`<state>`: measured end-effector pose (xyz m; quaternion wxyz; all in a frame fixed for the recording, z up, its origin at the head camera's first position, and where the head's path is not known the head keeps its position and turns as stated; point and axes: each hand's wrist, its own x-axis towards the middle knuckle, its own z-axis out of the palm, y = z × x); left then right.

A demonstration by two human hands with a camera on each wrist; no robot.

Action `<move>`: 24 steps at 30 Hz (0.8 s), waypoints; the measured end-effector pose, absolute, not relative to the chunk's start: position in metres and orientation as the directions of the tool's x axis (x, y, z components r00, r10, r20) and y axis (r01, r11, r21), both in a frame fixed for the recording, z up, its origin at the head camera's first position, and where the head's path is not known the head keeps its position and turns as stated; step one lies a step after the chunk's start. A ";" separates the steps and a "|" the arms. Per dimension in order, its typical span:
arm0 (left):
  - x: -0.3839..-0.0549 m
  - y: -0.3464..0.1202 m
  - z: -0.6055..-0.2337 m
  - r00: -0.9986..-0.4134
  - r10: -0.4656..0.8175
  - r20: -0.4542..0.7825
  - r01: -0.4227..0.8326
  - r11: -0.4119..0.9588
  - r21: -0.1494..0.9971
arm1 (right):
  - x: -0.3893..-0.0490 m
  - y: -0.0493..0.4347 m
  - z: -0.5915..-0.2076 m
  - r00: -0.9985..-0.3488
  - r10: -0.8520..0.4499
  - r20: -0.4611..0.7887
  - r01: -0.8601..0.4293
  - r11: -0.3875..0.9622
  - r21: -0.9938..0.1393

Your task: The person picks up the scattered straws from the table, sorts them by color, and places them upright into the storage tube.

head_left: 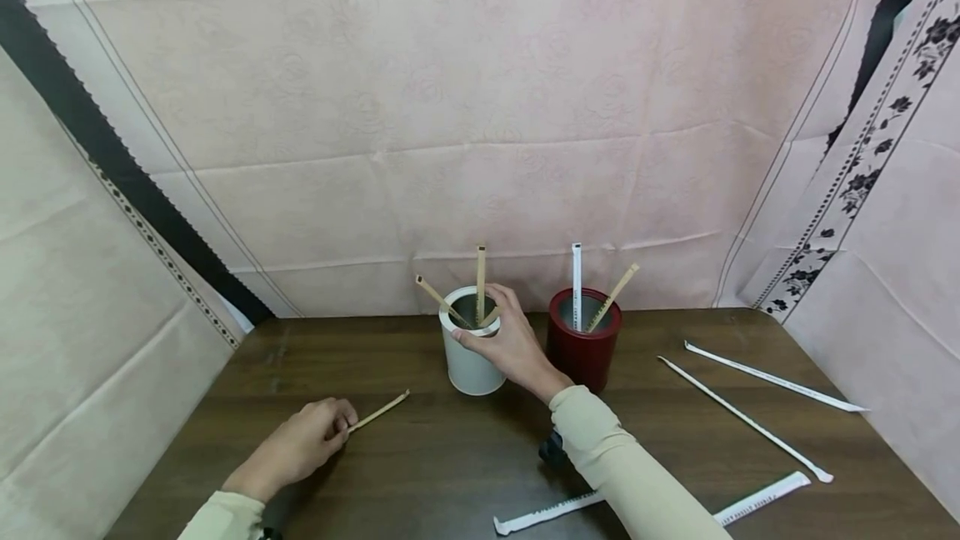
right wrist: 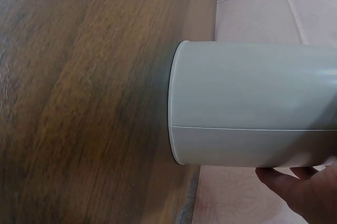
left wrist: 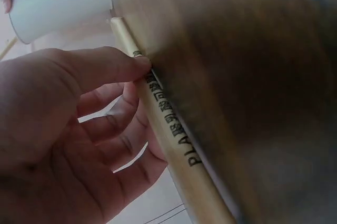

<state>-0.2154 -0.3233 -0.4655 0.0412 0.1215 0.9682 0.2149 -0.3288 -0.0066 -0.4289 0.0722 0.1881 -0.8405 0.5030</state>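
Observation:
My left hand (head_left: 303,444) pinches a tan paper-wrapped straw (head_left: 384,409) low over the table's left side. Dark printing shows along this wrapper in the left wrist view, with the thumb (left wrist: 113,69) pressed on it. Farther back, a white can (head_left: 471,367) stands upright with several tan straws (head_left: 481,282) leaning in it. My right hand (head_left: 517,344) grips this can at its upper right, thumb at the front of the rim and fingers round the far side. In the right wrist view, fingertips (right wrist: 279,179) lie against the can's wall (right wrist: 247,87).
Right of the white can stands a dark red can (head_left: 581,352) holding a white straw (head_left: 577,282) and a tan straw (head_left: 613,297). Several white wrapped straws (head_left: 750,421) lie on the table's right and front. Pale cloth (head_left: 525,107) hangs behind the wooden table (head_left: 420,473).

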 end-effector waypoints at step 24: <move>-0.224 -0.250 -0.328 -0.800 0.035 0.599 0.448 0.699 0.557 | -0.329 -0.007 -0.431 -0.917 -0.240 0.317 -0.393 0.418 -0.819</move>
